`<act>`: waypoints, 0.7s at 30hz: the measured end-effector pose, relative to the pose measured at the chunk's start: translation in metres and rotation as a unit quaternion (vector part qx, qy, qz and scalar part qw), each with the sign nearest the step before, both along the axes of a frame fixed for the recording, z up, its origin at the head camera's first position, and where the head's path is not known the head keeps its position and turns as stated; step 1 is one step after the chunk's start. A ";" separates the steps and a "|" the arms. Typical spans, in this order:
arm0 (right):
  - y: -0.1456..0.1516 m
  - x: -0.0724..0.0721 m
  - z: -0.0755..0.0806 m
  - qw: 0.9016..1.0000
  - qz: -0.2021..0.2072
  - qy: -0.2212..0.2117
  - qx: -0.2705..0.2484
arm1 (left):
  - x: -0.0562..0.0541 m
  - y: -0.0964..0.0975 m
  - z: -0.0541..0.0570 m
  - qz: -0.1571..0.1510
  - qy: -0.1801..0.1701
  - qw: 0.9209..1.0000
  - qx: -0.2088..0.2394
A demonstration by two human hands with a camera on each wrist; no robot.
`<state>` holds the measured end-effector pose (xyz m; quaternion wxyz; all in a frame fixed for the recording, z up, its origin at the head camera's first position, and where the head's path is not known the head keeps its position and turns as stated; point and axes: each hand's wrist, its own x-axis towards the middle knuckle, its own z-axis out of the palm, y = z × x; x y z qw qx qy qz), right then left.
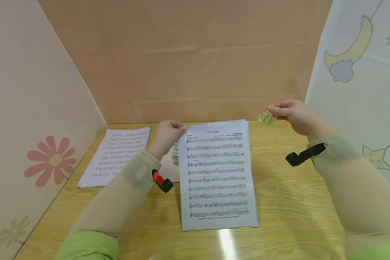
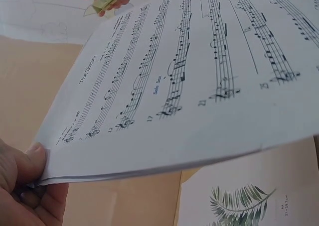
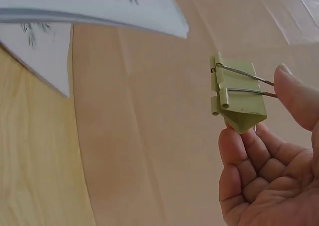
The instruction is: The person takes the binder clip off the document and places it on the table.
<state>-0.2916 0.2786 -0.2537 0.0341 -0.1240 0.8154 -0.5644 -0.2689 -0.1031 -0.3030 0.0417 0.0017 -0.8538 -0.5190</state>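
My left hand (image 1: 168,136) pinches the top left corner of a stack of sheet music (image 1: 217,177) titled "The Dream". Thumb on top and fingers beneath, it holds that corner up, and the left wrist view shows the stack's layered edge raised above the papers under it. Off to the right, my right hand (image 1: 295,113) holds a yellow-green binder clip (image 1: 267,118) by its wire handles, in the air beyond the stack's top right corner. Seen from the right wrist, the clip (image 3: 241,94) has its wire handles between thumb and fingers.
A stack of text pages (image 1: 117,159) lies at the left on the wooden table (image 1: 289,209). Partly covered by the music is a white sheet (image 1: 172,168) with a green leaf print. Patterned panels stand on both sides, and a plain tan sheet (image 1: 195,65) hangs behind.
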 end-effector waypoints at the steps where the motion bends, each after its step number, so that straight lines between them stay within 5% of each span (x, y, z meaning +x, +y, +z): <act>1: 0.006 0.003 -0.005 1.000 0.002 -0.005 0.007 | 0.000 0.000 0.000 0.000 0.000 1.000 0.001; 14: 0.030 0.058 -0.093 0.982 0.068 -0.111 0.136 | 0.001 0.004 -0.002 0.001 0.003 1.000 0.008; 21: 0.025 0.079 -0.131 0.969 0.120 -0.150 0.155 | 0.001 0.003 -0.002 0.003 -0.002 1.000 0.010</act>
